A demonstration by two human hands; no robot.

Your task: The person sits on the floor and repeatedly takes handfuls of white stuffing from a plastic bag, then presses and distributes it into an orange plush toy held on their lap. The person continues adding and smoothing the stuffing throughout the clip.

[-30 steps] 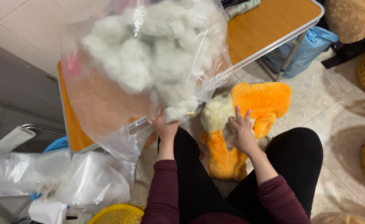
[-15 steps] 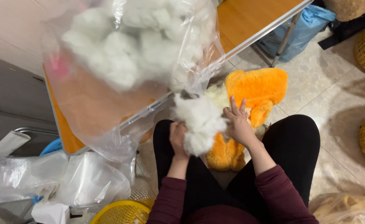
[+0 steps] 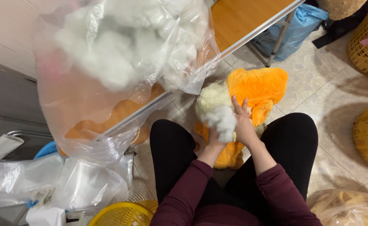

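- Stuffing: a white fibre clump (image 3: 222,120) is gripped in the left hand (image 3: 214,140), pressed against the plush toy (image 3: 257,90) between the knees.
- Plush toy: orange and cream, limp, lying on the tiled floor (image 3: 330,100); it is steadied by the right hand (image 3: 243,125), fingers spread flat on the fur, nothing clenched.
- Handling, as judged: the clump is very light, soft and compressible, and likely sheds wisps; a full-fist pinch at its middle is best.
- The toy skin is floppy; it is better held beside the spot where the clump is pressed.
- Clear plastic bag (image 3: 121,58) of more white fibre hangs off the wooden folding table (image 3: 247,16), well apart from both hands.
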